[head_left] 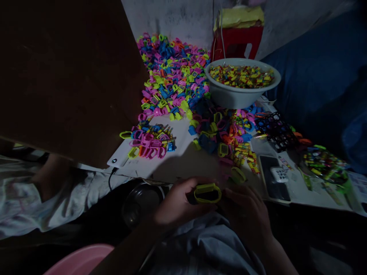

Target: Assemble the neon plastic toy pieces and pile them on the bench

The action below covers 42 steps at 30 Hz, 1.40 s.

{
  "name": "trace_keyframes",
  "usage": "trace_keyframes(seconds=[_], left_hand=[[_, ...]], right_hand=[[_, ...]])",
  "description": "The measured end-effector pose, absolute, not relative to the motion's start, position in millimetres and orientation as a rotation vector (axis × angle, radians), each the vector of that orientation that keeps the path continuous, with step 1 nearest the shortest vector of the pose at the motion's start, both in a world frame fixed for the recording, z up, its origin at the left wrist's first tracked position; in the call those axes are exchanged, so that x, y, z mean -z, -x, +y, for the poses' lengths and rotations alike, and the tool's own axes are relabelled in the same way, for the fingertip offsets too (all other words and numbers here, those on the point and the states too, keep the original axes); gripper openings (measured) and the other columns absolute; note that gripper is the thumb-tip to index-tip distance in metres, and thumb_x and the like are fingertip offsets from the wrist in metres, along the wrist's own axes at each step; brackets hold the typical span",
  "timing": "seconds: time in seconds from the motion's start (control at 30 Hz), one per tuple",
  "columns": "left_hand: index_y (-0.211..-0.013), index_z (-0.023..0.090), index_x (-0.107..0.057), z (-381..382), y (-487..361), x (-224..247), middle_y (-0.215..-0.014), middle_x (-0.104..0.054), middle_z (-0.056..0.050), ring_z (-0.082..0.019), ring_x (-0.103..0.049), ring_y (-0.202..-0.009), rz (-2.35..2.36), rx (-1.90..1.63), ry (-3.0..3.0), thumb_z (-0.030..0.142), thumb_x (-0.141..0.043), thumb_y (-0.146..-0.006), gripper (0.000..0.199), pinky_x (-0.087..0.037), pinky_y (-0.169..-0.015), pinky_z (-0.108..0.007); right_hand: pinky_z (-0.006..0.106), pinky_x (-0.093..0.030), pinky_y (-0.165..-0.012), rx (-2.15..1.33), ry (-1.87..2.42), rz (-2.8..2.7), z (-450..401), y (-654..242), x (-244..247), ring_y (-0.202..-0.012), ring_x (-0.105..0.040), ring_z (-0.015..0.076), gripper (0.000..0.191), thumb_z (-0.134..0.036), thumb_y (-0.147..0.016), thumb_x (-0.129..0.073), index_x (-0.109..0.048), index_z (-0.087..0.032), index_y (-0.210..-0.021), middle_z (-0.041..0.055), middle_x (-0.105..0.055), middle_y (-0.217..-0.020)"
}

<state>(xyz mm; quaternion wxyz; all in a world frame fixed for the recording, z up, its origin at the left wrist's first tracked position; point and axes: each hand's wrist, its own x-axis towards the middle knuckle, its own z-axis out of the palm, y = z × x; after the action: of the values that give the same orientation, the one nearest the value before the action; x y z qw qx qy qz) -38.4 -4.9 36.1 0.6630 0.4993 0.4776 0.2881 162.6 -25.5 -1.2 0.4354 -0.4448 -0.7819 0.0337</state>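
Observation:
My left hand [183, 200] is closed on a yellow plastic toy watch [208, 193], holding it by its left end in front of the table edge. The loop of its band faces up. Close against the watch's right end, my right hand [248, 210] has its fingers bent together; its fingertips are in shadow and whatever they grip is hidden. Just beyond the hands, another yellow toy watch [238, 175] lies on the table. Small yellow wrapped pieces [245, 154] lie in a heap behind it.
A large pile of coloured toy watches [174, 80] covers the back. Beside it stands a white basin [237, 97] of small yellow pieces. A phone [273, 179], a black grid tray [275, 130] and a clear bowl [323, 164] are right. A brown board [65, 76] and another person's arm [53, 175] are left.

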Motion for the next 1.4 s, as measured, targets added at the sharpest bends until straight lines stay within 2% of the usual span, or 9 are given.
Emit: trace_keyframes(seconds=[0.2,0.37,0.63,0.83,1.03,1.27,1.4], left_hand=[[-0.113,0.017,-0.065,-4.1,36.6,-40.5,-0.112,-0.07,-0.008,-0.021,-0.065,-0.103,1.079,-0.677,-1.134,0.021,-0.081,-0.066,0.049,-0.05,-0.087,-0.025],[-0.114,0.016,-0.063,-4.6,37.7,-39.6,-0.116,-0.068,-0.011,-0.022,-0.065,-0.106,1.029,-0.679,-1.056,0.024,-0.081,-0.067,0.051,-0.05,-0.09,-0.028],[-0.112,0.016,-0.064,-5.8,35.8,-34.0,-0.117,-0.068,-0.011,-0.023,-0.065,-0.103,1.074,-0.688,-1.09,0.028,-0.081,-0.067,0.05,-0.051,-0.087,-0.028],[-0.109,0.016,-0.066,-5.7,35.0,-31.7,-0.112,-0.07,-0.01,-0.023,-0.066,-0.101,1.12,-0.666,-1.155,0.028,-0.081,-0.066,0.047,-0.051,-0.085,-0.027],[-0.11,0.016,-0.065,-4.0,33.7,-32.1,-0.113,-0.069,-0.011,-0.023,-0.066,-0.102,1.064,-0.658,-1.092,0.026,-0.082,-0.066,0.049,-0.051,-0.086,-0.027],[-0.11,0.014,-0.064,-3.3,31.5,-35.3,-0.114,-0.069,-0.012,-0.022,-0.065,-0.104,1.001,-0.654,-0.963,0.024,-0.083,-0.063,0.052,-0.05,-0.088,-0.027],[-0.11,0.013,-0.064,-1.7,32.5,-34.5,-0.112,-0.07,-0.012,-0.022,-0.065,-0.102,1.009,-0.628,-0.911,0.022,-0.084,-0.062,0.052,-0.049,-0.089,-0.029]], right_hand=[[0.028,-0.047,-0.06,-0.016,1.085,-1.988,-27.9,-161.1,4.0,-0.072,-0.062,0.0164,0.022,-0.015,-0.084,-0.065,-0.055,-0.02,-0.102,0.0051,-0.067,-0.086],[0.028,-0.045,-0.059,-0.031,1.075,-2.066,-28.5,-162.7,3.8,-0.067,-0.059,0.0159,0.014,-0.016,-0.085,-0.063,-0.057,-0.02,-0.098,0.0052,-0.068,-0.083],[0.027,-0.047,-0.063,-0.307,1.061,-1.858,-26.0,-160.9,-0.4,-0.076,-0.062,0.0145,0.018,-0.01,-0.086,-0.057,-0.053,-0.022,-0.1,0.003,-0.065,-0.088],[0.029,-0.049,-0.063,-0.19,1.073,-1.935,-26.4,-161.1,0.2,-0.077,-0.065,0.0164,0.022,-0.017,-0.084,-0.065,-0.053,-0.023,-0.101,0.0045,-0.067,-0.092],[0.028,-0.049,-0.061,-0.104,1.084,-1.945,-27.1,-163.1,-0.5,-0.074,-0.067,0.0162,0.02,-0.022,-0.086,-0.066,-0.054,-0.022,-0.101,0.0052,-0.068,-0.089],[0.027,-0.047,-0.058,-0.01,1.079,-1.966,-26.5,-163.8,-0.3,-0.069,-0.066,0.0157,0.018,-0.019,-0.085,-0.066,-0.055,-0.023,-0.098,0.0036,-0.069,-0.082],[0.027,-0.044,-0.056,0.059,1.093,-2.065,-26.5,-165.3,-0.7,-0.064,-0.064,0.0151,0.009,-0.02,-0.087,-0.061,-0.055,-0.022,-0.094,0.0028,-0.069,-0.077]])
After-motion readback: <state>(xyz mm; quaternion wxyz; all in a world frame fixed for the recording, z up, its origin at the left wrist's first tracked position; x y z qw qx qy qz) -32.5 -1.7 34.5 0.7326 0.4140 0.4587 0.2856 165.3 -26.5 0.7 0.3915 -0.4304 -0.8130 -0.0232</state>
